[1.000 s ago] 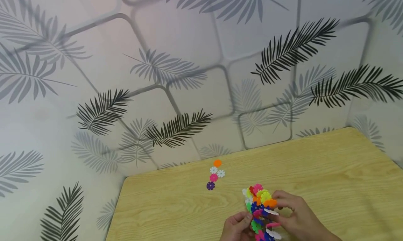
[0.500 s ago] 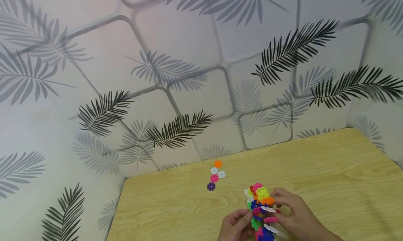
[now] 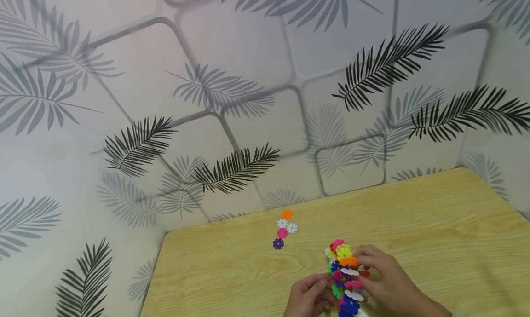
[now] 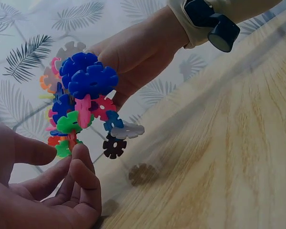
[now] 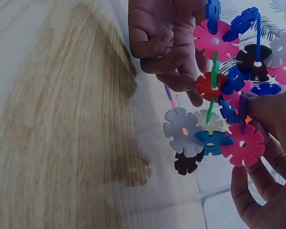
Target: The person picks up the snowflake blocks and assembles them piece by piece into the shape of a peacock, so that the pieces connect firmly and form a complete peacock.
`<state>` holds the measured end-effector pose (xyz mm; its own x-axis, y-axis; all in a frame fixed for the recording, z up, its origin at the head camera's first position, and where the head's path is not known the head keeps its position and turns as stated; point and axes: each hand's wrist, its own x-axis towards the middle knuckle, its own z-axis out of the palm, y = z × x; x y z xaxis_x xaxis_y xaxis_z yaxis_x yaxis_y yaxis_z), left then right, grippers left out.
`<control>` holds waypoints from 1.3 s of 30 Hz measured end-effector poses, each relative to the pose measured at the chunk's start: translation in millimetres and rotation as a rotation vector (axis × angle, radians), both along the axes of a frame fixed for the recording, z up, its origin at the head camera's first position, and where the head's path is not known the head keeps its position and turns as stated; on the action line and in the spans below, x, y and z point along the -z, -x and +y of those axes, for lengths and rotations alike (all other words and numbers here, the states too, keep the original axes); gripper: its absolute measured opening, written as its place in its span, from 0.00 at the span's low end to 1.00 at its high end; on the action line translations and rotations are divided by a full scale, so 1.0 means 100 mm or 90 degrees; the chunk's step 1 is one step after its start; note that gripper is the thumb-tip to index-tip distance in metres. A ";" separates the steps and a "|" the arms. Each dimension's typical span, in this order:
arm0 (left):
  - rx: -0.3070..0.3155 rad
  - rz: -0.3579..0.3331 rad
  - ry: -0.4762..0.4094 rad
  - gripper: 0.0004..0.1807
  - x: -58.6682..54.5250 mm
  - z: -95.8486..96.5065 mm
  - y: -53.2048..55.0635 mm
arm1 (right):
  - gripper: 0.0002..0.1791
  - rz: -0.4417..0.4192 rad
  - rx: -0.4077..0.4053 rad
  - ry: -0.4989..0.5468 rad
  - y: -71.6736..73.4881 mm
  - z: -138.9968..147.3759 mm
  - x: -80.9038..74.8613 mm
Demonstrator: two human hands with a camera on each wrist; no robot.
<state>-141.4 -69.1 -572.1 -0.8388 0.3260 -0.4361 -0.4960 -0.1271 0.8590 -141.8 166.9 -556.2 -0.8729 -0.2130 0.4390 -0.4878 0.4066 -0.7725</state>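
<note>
A colourful model built of slotted snowflake discs (image 3: 343,252) is held up between the two hands, low in the head view. My right hand (image 3: 387,275) grips it from the right, thumb and fingers among the discs. My left hand (image 3: 308,296) is at its left side. In the left wrist view the left thumb and a finger pinch at a green disc (image 4: 63,149), below a pair of blue discs (image 4: 90,78). The right wrist view shows a pink disc (image 5: 243,144) near the right fingers, with a grey disc (image 5: 182,131) on the side facing the table.
Several loose discs lie on the wooden table (image 3: 215,262) beyond the hands: an orange disc (image 3: 287,214), white discs (image 3: 282,223), a pink disc (image 3: 282,233) and a purple disc (image 3: 278,244). A leaf-patterned wall (image 3: 265,123) stands behind the table's far edge.
The model has turned slightly between the hands, its top shifting a little right. A red disc shows more by the right fingers. The loose discs stay in place on the table.
</note>
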 end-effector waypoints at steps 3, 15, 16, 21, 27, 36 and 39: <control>0.005 -0.014 -0.006 0.17 0.00 -0.01 0.01 | 0.23 0.010 -0.009 0.008 0.02 -0.01 0.03; -0.098 0.082 0.059 0.17 0.05 0.02 0.03 | 0.17 -0.096 0.073 -0.023 0.02 -0.20 -0.20; -0.112 0.091 0.057 0.18 0.05 0.03 0.04 | 0.16 -0.123 0.088 -0.033 0.02 -0.22 -0.23; -0.133 0.124 -0.016 0.26 0.05 0.03 0.07 | 0.11 -0.259 0.136 -0.132 0.05 -0.30 -0.38; -0.061 0.117 -0.095 0.34 0.06 -0.08 0.13 | 0.15 -0.288 0.159 -0.235 0.13 -0.41 -0.43; 0.078 0.063 -0.100 0.39 0.05 -0.17 0.33 | 0.16 -0.296 0.163 -0.289 0.21 -0.53 -0.41; 0.096 0.068 -0.108 0.37 0.05 -0.16 0.37 | 0.11 -0.283 0.154 -0.265 0.19 -0.47 -0.39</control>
<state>-178.8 -85.2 -577.4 -0.8140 0.5113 -0.2756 -0.4270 -0.2052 0.8806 -160.3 120.3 -517.0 -0.9967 -0.0626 -0.0515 -0.0157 0.7730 -0.6342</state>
